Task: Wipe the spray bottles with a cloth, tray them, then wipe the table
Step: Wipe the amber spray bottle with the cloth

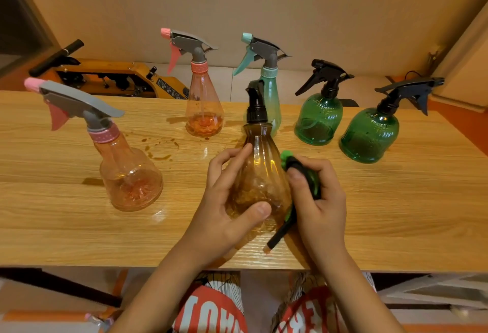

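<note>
The amber spray bottle is standing near the middle of the table, toward its 6 o'clock edge. Its long axis is running close to upright, from a wide base at 6 o'clock to a black pump head at 12 o'clock. Which way the nozzle is facing is hard to tell, as is whether the base is touching the wood. The left grip is curling round the belly, with fingers on the 9 o'clock side and the thumb low on the front. The right grip is pinching a bunched green-and-black cloth and pressing it against the bottle's 3 o'clock flank. The bottle is looking like thin, ribbed plastic and near empty, so it is probably handling light, slightly springy and slick where wet. The wide belly or the narrow neck is offering the surest hold. Brown droplets are lying at 10 o'clock. A pink bottle is standing at 9 o'clock, another pink one at 11, and a teal one directly behind at 12. Two green bottles are standing at 1 to 2 o'clock. No tray is showing.
</note>
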Demonstrator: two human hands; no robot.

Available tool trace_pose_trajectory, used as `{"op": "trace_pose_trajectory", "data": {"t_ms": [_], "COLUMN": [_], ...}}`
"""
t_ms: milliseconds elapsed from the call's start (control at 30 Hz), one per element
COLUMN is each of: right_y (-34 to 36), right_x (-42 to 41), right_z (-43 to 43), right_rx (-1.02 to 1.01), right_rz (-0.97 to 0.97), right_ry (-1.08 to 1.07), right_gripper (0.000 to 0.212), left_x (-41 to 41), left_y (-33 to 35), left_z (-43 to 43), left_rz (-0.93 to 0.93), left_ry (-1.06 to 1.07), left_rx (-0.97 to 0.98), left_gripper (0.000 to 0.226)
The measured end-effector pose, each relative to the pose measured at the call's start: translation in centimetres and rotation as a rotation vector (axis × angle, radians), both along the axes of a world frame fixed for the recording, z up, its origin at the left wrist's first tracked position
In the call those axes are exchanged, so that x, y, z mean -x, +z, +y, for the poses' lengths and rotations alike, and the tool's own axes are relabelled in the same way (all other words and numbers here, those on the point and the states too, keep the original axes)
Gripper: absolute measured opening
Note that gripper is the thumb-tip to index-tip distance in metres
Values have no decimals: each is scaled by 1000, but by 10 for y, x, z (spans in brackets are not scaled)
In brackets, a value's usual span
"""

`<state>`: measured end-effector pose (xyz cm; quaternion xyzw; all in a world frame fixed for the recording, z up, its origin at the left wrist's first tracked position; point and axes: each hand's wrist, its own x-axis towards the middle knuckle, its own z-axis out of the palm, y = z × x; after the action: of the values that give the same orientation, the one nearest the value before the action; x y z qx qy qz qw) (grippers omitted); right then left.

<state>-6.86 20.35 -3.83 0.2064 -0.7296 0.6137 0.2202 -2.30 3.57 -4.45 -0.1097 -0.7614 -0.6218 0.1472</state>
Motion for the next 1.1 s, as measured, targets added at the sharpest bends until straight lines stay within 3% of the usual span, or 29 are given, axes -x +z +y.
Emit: {"op": "trace_pose_trajectory", "data": {"t_ms": [67,200,367,500,667,800,1000,1100], "right_y": [-1,-1,0,-2,5,6,5,4], "right_x": [1,-9,-2,-10,-4,-3,-1,-3], "right_z": [-1,2,-1,3,-1,0,4,4], "right_rx": [6,-170,-3,-214,1,79,60,-92], "right_rz": [-22,237,47,265,-23,-110,-115,37], "right_ry": [-18,102,-25,82,11,22,15,-28], "right_gripper": [13,18,13,22,10,11,9,11], "left_x": [-1,-1,1,0,3,1,2,2], "left_y": [0,0,-1,0,-2,-5,-1,-2], "left_z": [1,-3,1,-2,-1,-5,-1,-1], "left_rz": [17,22,30,26,9,-38,-95,-102], "left_ry": [-3,-16,-32,-10,-6,-31,-89,-94], "left_rx": [15,-8,53,9,46,16,4,28], "left_gripper": [76,77,78,78,83,80,75,76]}}
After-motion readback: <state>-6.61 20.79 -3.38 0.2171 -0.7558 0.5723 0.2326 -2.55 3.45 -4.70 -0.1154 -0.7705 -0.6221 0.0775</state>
